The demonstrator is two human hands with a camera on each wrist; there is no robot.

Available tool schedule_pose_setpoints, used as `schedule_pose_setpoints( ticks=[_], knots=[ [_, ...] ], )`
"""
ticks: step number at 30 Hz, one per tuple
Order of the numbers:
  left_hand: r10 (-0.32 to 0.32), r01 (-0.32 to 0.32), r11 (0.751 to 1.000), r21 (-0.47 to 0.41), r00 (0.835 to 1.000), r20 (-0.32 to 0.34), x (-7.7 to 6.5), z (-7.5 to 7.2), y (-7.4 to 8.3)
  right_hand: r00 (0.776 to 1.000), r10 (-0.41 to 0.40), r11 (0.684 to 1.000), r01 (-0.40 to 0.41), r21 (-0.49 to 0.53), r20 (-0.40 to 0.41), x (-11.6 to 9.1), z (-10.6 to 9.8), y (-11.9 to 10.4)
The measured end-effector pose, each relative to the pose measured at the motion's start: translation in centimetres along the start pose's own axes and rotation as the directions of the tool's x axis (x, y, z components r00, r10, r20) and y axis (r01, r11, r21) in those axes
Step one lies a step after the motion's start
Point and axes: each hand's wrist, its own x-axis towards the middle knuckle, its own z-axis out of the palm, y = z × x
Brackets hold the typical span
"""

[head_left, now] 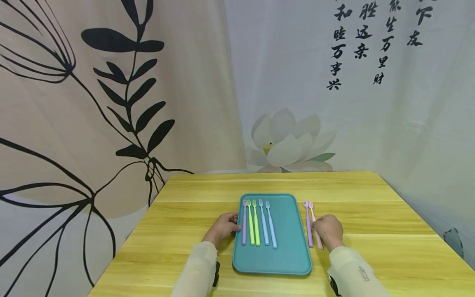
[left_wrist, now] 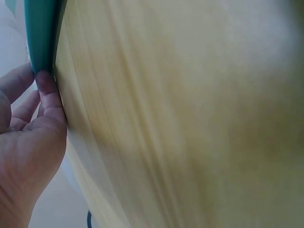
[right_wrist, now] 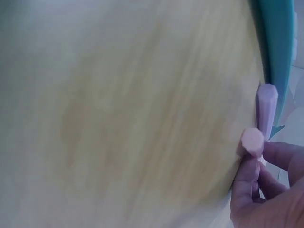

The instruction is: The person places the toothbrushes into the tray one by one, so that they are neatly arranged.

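Note:
A teal tray (head_left: 272, 262) lies on the table, with one purple toothbrush (head_left: 244, 225), two yellow-green toothbrushes (head_left: 256, 227) and two light blue toothbrushes (head_left: 264, 225) side by side in it. My left hand (head_left: 222, 226) pinches the tray's left edge between thumb and fingers; the left wrist view shows this grip from the side. To the right of the tray, my right hand (head_left: 328, 230) holds a pink toothbrush (right_wrist: 252, 141) by the handle, thumb and fingers on either side. Beside it, between hand and tray, another purple toothbrush (head_left: 309, 229) lies on the table.
The wooden table (head_left: 389, 247) extends to both sides of the tray and behind it. A printed curtain (head_left: 200, 103) with plants, a lotus and dark characters hangs behind the far table edge.

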Motion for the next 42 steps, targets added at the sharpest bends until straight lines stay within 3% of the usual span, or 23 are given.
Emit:
schedule_pose_setpoints(
  ticks=[18, 34, 42],
  knots=[
    [-0.023, 0.023, 1.0, -0.004, 1.0, -0.003, 0.5, 0.1, -0.3, 0.995, 0.061, 0.991, -0.051, 0.126, -0.073, 0.2, -0.2, 0.1],
    [-0.01, 0.01, 1.0, -0.01, 1.0, 0.001, 0.3, 0.1, -0.3, 0.996, 0.072, 0.972, -0.057, 0.229, -0.054, -0.1, 1.1, -2.4],
    [-0.004, 0.004, 1.0, -0.009, 1.0, 0.001, 0.2, 0.1, -0.3, 0.997, 0.067, 0.956, -0.054, 0.287, -0.035, -0.6, 2.9, -4.5]
  ],
)
